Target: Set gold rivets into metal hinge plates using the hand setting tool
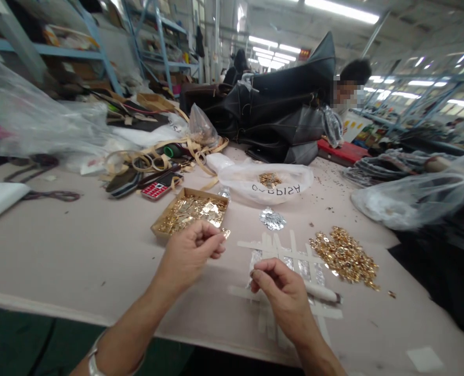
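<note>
Gold metal piece (226,233), small and flat, sits pinched between the thumb and fingers of your left hand (200,244), just beyond the near right corner of a shallow cardboard box (158,234). Your right hand (281,292), to the right and nearer, has its thumb and forefinger brought together; whether something tiny is between them, you cannot tell from this view. A metal bracelet (93,360) circles your left wrist.

Under and beyond your right hand, pale tape strips (292,254) cross in a grid on the tabletop (110,266), and a white rod (321,291) with a dark end lies just to the right of that hand. The box at your left hand is filled with flat gold plates (200,206). Beyond the tape you have a small heap of silver discs (272,219), and to its right a larger spread of gold fittings (345,256).

Farther off, a white plastic bag (235,183) with black lettering lies open around more gold pieces (270,180). To the left of it, beyond the box, are a red-keyed phone (161,187) and a tangle of beige straps (141,162). Black leather-like sheets (282,104) are piled at the far side, with a person (349,86) behind their right end.
</note>
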